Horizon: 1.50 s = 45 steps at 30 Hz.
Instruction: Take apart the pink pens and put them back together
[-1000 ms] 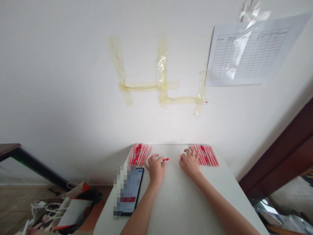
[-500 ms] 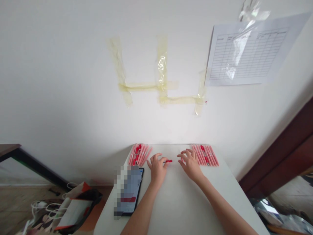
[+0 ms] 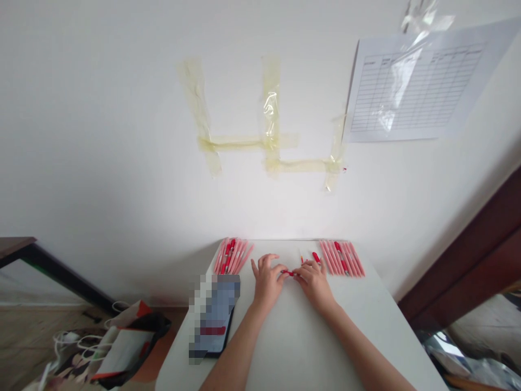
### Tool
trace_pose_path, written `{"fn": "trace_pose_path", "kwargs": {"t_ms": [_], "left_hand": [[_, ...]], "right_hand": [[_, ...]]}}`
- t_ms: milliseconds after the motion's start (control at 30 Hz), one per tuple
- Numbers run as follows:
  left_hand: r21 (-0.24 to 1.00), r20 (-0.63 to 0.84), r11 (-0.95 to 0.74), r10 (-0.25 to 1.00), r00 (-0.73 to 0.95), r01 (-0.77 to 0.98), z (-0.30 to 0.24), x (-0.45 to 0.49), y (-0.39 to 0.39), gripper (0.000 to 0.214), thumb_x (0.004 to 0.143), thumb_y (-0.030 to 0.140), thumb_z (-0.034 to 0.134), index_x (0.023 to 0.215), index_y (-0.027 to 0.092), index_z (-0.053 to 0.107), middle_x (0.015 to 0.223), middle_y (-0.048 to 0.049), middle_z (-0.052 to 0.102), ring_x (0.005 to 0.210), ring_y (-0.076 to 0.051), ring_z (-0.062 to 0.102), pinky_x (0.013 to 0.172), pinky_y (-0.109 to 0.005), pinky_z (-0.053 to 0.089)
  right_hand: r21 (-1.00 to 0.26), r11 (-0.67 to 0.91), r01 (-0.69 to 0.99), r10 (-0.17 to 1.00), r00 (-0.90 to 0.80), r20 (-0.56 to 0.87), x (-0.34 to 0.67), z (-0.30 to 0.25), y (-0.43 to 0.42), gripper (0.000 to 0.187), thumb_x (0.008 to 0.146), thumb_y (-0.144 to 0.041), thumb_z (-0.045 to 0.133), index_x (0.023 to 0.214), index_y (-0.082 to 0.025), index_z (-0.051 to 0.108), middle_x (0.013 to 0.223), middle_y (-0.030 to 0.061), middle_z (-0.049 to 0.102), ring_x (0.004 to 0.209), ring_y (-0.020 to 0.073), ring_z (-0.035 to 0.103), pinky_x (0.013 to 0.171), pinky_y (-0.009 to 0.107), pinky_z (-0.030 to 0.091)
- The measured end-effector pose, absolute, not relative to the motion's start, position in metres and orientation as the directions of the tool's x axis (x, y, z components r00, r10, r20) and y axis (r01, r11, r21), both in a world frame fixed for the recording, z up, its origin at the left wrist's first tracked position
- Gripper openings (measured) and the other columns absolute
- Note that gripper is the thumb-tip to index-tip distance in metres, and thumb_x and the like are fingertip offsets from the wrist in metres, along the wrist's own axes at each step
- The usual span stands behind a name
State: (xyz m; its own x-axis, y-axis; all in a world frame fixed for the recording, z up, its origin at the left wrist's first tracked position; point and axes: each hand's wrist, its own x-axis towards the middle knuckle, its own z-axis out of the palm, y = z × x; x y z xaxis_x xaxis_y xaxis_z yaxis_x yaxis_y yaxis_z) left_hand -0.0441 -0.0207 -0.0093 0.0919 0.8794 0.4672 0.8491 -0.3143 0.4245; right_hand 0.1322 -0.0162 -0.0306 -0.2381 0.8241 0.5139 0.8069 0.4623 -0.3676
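My left hand pinches the left end of a short red pen part between thumb and fingertips. On its other end the fingertips of my right hand are closed, so both hands meet on it just above the white table. Just beyond my right hand lies another red pen piece, partly hidden by the fingers. A thin refill-like stick is beside that piece. What exactly is under the fingertips is too small to make out.
A row of pink pens with a red one lies at the table's back left, a similar row at the back right. Left of my forearm is a phone. The wall rises directly behind the table.
My right hand has moved left and closed on the red pen part held by my left hand. The red piece and thin stick near my right hand are now more visible.
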Motion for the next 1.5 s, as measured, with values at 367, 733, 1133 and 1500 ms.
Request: {"fn": "trace_pose_path", "kwargs": {"t_ms": [367, 733, 1133, 1500], "left_hand": [[0.463, 0.46, -0.253, 0.888, 0.014, 0.85, -0.009, -0.049, -0.017, 0.007, 0.082, 0.031, 0.072, 0.089, 0.031, 0.075, 0.127, -0.005, 0.06, 0.126, -0.028, 0.048, 0.118, -0.068, 0.014], [0.496, 0.467, -0.227, 0.883, -0.037, 0.838, -0.009, -0.049, -0.016, 0.005, 0.083, 0.031, 0.071, 0.086, 0.03, 0.076, 0.126, -0.0047, 0.061, 0.125, -0.029, 0.05, 0.117, -0.069, 0.016], [0.505, 0.469, -0.199, 0.88, -0.074, 0.84, -0.009, -0.05, -0.015, 0.006, 0.084, 0.03, 0.07, 0.086, 0.03, 0.076, 0.125, -0.0053, 0.062, 0.123, -0.029, 0.051, 0.116, -0.067, 0.019], [0.42, 0.458, -0.122, 0.884, -0.094, 0.899, -0.011, -0.049, -0.016, 0.004, 0.08, 0.03, 0.075, 0.08, 0.026, 0.074, 0.125, -0.0057, 0.062, 0.125, -0.029, 0.048, 0.114, -0.069, 0.018]], "right_hand": [[-0.466, 0.418, 0.78, 0.862, -0.179, 0.474, 0.132, -0.032, -0.015, 0.021, 0.093, -0.025, 0.053, 0.099, -0.028, 0.073, 0.094, 0.0036, 0.074, 0.106, 0.0237, 0.061, 0.114, 0.06, 0.022], [-0.501, 0.384, 0.775, 0.874, -0.13, 0.469, 0.136, -0.039, -0.013, 0.021, 0.093, -0.027, 0.053, 0.098, -0.03, 0.074, 0.096, 0.0032, 0.071, 0.11, 0.0252, 0.059, 0.116, 0.066, 0.013], [-0.427, 0.371, 0.825, 0.86, -0.131, 0.494, 0.136, -0.035, -0.015, 0.018, 0.094, -0.028, 0.054, 0.092, -0.029, 0.072, 0.098, 0.0036, 0.069, 0.108, 0.0252, 0.058, 0.115, 0.064, 0.016], [-0.413, 0.319, 0.853, 0.813, -0.022, 0.582, 0.148, -0.033, -0.011, 0.015, 0.093, -0.029, 0.054, 0.088, -0.024, 0.068, 0.094, 0.0035, 0.073, 0.108, 0.0253, 0.061, 0.115, 0.067, 0.009]]}}
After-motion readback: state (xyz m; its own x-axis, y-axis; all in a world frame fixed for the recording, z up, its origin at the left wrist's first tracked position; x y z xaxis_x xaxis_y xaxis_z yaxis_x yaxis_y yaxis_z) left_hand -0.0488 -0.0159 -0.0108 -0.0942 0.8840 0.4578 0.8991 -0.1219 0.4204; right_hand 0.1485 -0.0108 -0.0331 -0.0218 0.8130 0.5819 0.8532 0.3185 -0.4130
